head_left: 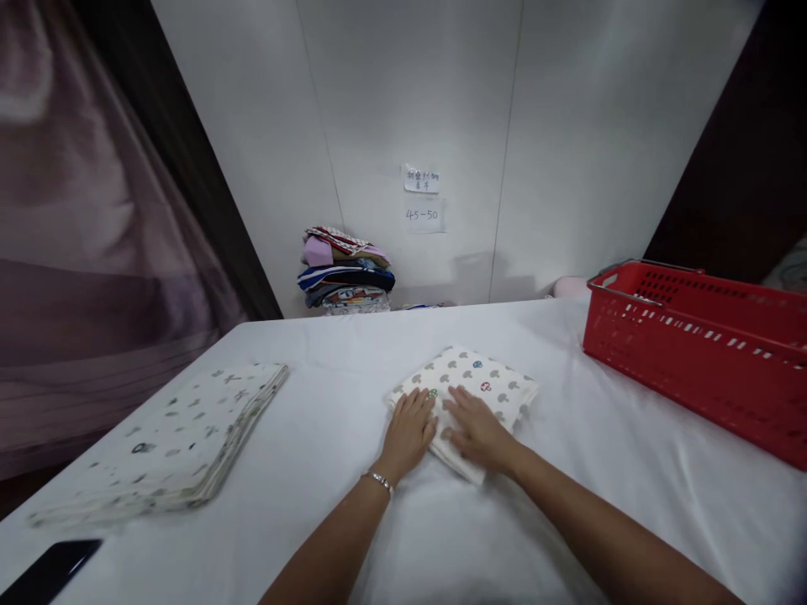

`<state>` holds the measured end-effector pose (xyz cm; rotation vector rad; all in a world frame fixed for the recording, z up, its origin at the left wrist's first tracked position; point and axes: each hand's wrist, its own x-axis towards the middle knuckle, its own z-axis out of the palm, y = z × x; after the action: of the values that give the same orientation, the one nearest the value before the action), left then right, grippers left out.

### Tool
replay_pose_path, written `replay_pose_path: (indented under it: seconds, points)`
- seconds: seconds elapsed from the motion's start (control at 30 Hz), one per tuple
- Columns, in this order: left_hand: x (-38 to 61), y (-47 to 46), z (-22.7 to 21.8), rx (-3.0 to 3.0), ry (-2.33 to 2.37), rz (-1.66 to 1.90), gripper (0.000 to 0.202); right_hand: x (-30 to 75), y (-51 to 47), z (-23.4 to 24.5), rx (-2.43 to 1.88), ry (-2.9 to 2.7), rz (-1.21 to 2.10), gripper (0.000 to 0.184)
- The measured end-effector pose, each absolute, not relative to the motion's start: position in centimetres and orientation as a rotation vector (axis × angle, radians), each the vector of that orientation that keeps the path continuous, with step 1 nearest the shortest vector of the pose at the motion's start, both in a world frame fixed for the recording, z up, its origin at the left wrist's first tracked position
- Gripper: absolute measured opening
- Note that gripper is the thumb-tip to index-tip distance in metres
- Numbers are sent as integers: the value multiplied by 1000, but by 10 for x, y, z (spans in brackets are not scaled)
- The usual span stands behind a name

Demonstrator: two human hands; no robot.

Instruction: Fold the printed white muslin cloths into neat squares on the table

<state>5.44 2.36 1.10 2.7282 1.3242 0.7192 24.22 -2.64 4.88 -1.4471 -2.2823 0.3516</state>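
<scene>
A folded white cloth with grey, green, blue and red mushroom prints lies at an angle on the white-covered table. My left hand rests flat on its left edge, fingers stretched out, with a silver bracelet at the wrist. On the cloth's lower middle lies my right hand, its fingers spread and a little blurred. Neither hand grips the fabric. Part of the cloth is hidden under both hands.
A larger folded printed cloth lies on the left, near a dark phone. The red plastic basket stands at the right. Behind the table's far edge is a stack of folded fabrics, by a wall with paper labels.
</scene>
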Motion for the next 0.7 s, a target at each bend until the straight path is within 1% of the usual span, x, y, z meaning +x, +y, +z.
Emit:
replay_pose_path:
  seconds: [0.07,0.2,0.33,0.43,0.53,0.63,0.7]
  points:
    - [55,25,17,2686,1337,718,38,237,-24,34,-1520,-2389,326,55]
    - [59,35,32,2564,1508,745,34,230,-29,18,-1572,-2421,274,56]
    - [60,46,29,2372,1773,673,43,234,-30,31,-1561,-2422,397,56]
    - [57,47,18,2360,1776,691,45,249,-27,43,-1530,-2408,494,48]
    - [55,47,16,2362,1775,699,45,276,-18,45,-1737,-2265,393,43]
    - [55,51,25,2334,1766,603,46,304,-9,37,-1997,-2094,285,48]
    - [57,52,33,2304,1774,542,46,319,-4,32,-2045,-2084,301,51]
